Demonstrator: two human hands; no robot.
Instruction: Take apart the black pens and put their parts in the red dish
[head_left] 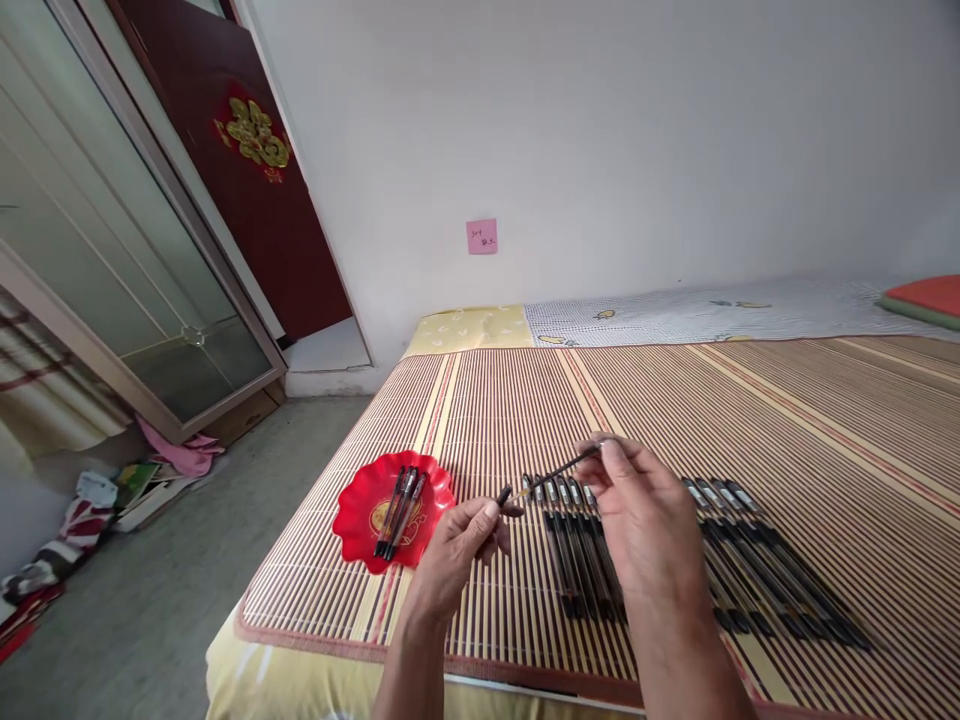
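Note:
My left hand (465, 540) is closed, thumb against fingers, around a black pen part (504, 495); only its end shows, so I cannot tell whether it is a cap or a barrel. Between the fingertips of my right hand (645, 500) is a thin dark pen refill (561, 469), slanting down toward the left hand with its pale tip close to the black part. Under and beside my right hand lie rows of black pens (757, 560), partly hidden by it. Left of my hands, a red scalloped plate (351, 535) holds several pens (401, 510).
A striped bamboo mat (495, 420) covers the bed, with yellow bedding (285, 675) along the near edge. A pink note (481, 237) is stuck to the wall. At the left are a glass-panelled door (172, 260) and clothes and boxes (142, 490) on the floor.

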